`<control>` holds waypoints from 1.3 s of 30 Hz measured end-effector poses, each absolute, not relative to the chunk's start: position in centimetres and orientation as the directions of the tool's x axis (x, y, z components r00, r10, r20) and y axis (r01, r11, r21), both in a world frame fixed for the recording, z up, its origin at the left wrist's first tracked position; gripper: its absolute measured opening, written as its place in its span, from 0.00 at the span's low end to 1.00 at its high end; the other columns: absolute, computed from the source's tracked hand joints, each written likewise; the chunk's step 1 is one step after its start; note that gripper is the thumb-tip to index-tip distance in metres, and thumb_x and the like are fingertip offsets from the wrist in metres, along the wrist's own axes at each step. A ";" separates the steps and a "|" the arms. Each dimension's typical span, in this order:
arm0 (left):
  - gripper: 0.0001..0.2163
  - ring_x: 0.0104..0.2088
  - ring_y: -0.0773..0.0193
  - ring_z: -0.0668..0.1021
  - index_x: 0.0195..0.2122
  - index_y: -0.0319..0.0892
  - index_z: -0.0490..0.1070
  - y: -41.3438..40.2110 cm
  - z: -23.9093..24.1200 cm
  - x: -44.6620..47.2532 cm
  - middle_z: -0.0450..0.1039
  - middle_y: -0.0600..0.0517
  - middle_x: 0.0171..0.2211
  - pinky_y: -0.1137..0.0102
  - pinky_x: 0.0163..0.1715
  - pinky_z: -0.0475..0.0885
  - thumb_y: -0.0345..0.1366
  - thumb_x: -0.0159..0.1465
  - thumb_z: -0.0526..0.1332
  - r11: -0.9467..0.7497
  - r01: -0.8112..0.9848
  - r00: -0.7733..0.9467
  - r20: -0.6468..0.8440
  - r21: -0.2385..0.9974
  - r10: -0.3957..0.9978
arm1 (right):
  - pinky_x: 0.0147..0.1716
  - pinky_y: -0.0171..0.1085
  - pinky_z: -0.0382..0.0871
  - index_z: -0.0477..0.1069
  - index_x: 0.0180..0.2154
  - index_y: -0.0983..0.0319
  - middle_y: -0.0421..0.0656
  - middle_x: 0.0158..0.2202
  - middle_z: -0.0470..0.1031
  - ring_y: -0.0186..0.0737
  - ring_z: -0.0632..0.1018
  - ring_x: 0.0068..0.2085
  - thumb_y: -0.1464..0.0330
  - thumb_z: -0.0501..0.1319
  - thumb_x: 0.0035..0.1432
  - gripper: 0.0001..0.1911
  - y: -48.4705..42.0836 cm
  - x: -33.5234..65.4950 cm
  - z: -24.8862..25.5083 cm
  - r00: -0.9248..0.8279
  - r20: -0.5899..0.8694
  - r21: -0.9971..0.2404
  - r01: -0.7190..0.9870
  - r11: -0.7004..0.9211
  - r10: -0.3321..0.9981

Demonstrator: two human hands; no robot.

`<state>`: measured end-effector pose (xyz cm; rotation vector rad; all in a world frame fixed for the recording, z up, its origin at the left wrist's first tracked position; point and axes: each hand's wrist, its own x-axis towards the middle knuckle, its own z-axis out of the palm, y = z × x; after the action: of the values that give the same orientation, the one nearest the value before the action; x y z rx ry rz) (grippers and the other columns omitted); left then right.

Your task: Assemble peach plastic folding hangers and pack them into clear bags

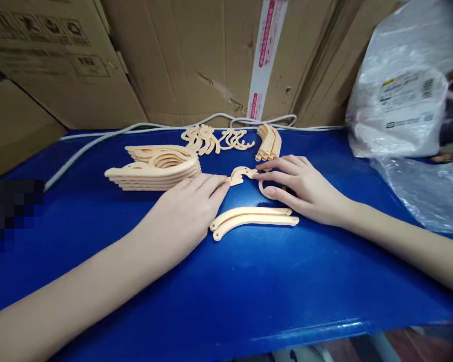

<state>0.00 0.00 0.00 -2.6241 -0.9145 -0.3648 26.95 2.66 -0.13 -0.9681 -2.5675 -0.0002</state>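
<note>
A small beige plastic hook-shaped piece [243,172] lies on the blue table between my hands. My left hand [192,203] reaches over from the left, fingers stretched and close together, their tips at the piece's left end; its thumb is hidden. My right hand [298,186] comes from the right with its fingers spread and fingertips touching the piece's right end. Under those fingers shows a thin curved beige part [263,189], partly covered. Just in front, two long curved beige arms [254,217] lie side by side. Left of my left hand stands a stack of beige hanger-shaped pieces [151,173].
At the back lie loose beige hooks [202,139] and a bundle of curved arms [269,142]. A white cable [136,127] runs along cardboard boxes [189,60]. On the right sits a clear plastic bag [400,110]. The blue table's [249,301] front edge is near me.
</note>
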 end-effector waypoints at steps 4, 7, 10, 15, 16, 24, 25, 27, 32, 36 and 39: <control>0.21 0.48 0.45 0.80 0.57 0.29 0.71 -0.4 1.2 0.0 0.77 0.38 0.52 0.53 0.46 0.76 0.25 0.71 0.44 -0.765 0.625 0.758 0.355 -0.156 0.547 | 0.54 0.51 0.61 0.74 0.54 0.64 0.49 0.55 0.77 0.50 0.74 0.56 0.64 0.49 0.75 0.19 3.0 27.1 -0.2 -0.618 0.410 -0.147 0.681 0.717 0.671; 0.15 0.42 0.50 0.80 0.49 0.37 0.73 -0.9 1.9 0.3 0.77 0.44 0.44 0.58 0.40 0.74 0.37 0.75 0.49 -0.772 0.635 0.731 0.353 -0.038 0.584 | 0.53 0.51 0.63 0.74 0.53 0.63 0.50 0.54 0.79 0.50 0.76 0.53 0.67 0.50 0.74 0.17 3.6 27.6 -0.3 -0.597 0.433 -0.119 0.705 0.700 0.675; 0.13 0.35 0.56 0.77 0.42 0.41 0.70 -1.3 1.9 0.4 0.75 0.48 0.42 0.65 0.31 0.68 0.44 0.74 0.53 -0.787 0.616 0.736 0.333 0.034 0.590 | 0.53 0.51 0.64 0.76 0.52 0.61 0.50 0.54 0.78 0.51 0.75 0.54 0.69 0.54 0.72 0.14 4.2 28.1 -0.4 -0.623 0.437 -0.048 0.704 0.708 0.649; 0.08 0.29 0.63 0.72 0.39 0.43 0.65 -1.2 1.0 0.4 0.71 0.53 0.38 0.69 0.25 0.62 0.41 0.73 0.55 -0.822 0.562 0.768 0.310 0.092 0.560 | 0.50 0.52 0.66 0.78 0.48 0.61 0.51 0.53 0.78 0.53 0.75 0.52 0.68 0.55 0.71 0.13 4.6 28.3 -0.2 -0.665 0.440 0.110 0.707 0.699 0.603; 0.07 0.28 0.64 0.72 0.39 0.43 0.64 -1.1 0.8 0.4 0.71 0.54 0.38 0.69 0.24 0.61 0.40 0.72 0.56 -0.821 0.560 0.769 0.299 0.111 0.565 | 0.50 0.52 0.66 0.79 0.47 0.62 0.51 0.52 0.78 0.53 0.76 0.51 0.68 0.55 0.71 0.13 4.7 28.3 -0.1 -0.680 0.444 0.151 0.698 0.700 0.583; 0.05 0.30 0.64 0.74 0.38 0.43 0.63 -1.2 0.9 0.9 0.71 0.53 0.37 0.71 0.25 0.63 0.36 0.72 0.57 -0.809 0.569 0.766 0.264 0.149 0.587 | 0.47 0.47 0.66 0.78 0.47 0.66 0.52 0.44 0.77 0.52 0.74 0.46 0.74 0.54 0.70 0.14 4.7 28.1 0.9 -0.857 0.336 0.513 0.514 0.687 0.391; 0.05 0.30 0.64 0.74 0.38 0.43 0.64 -1.2 1.0 0.9 0.71 0.53 0.38 0.71 0.26 0.64 0.35 0.72 0.57 -0.808 0.572 0.769 0.248 0.144 0.589 | 0.46 0.46 0.66 0.78 0.47 0.67 0.52 0.43 0.77 0.51 0.74 0.44 0.74 0.54 0.70 0.14 4.7 28.1 1.0 -0.866 0.316 0.544 0.500 0.673 0.388; 0.04 0.31 0.64 0.75 0.39 0.43 0.65 -1.2 1.1 1.0 0.71 0.52 0.39 0.71 0.26 0.64 0.35 0.72 0.56 -0.813 0.569 0.780 0.233 0.126 0.581 | 0.44 0.45 0.66 0.78 0.46 0.68 0.52 0.40 0.76 0.51 0.74 0.42 0.75 0.53 0.70 0.14 4.6 28.0 1.1 -0.869 0.301 0.577 0.494 0.651 0.392; 0.05 0.33 0.63 0.76 0.41 0.43 0.68 -1.2 1.1 0.9 0.72 0.51 0.43 0.71 0.25 0.65 0.35 0.73 0.54 -0.821 0.564 0.786 0.250 0.084 0.566 | 0.43 0.44 0.64 0.77 0.40 0.65 0.49 0.37 0.75 0.48 0.73 0.38 0.75 0.55 0.68 0.11 4.6 27.8 0.9 -0.840 0.349 0.580 0.543 0.608 0.416; 0.06 0.30 0.64 0.75 0.40 0.43 0.69 -1.1 1.0 1.0 0.72 0.50 0.43 0.71 0.23 0.63 0.35 0.72 0.55 -0.838 0.545 0.799 0.284 0.031 0.530 | 0.41 0.44 0.64 0.74 0.36 0.63 0.49 0.36 0.75 0.48 0.74 0.37 0.73 0.55 0.68 0.10 4.5 27.8 1.2 -0.805 0.393 0.555 0.592 0.584 0.444; 0.06 0.31 0.63 0.75 0.40 0.42 0.70 -1.1 1.0 1.0 0.73 0.49 0.42 0.70 0.24 0.64 0.34 0.72 0.55 -0.846 0.533 0.811 0.304 -0.032 0.500 | 0.42 0.45 0.64 0.73 0.40 0.64 0.49 0.38 0.76 0.49 0.75 0.39 0.70 0.54 0.69 0.09 4.2 27.9 1.6 -0.760 0.437 0.460 0.649 0.606 0.482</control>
<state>0.99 -1.06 0.98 -2.8789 -0.8236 -0.4354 27.86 4.23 1.56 -0.9245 -2.5657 -0.8932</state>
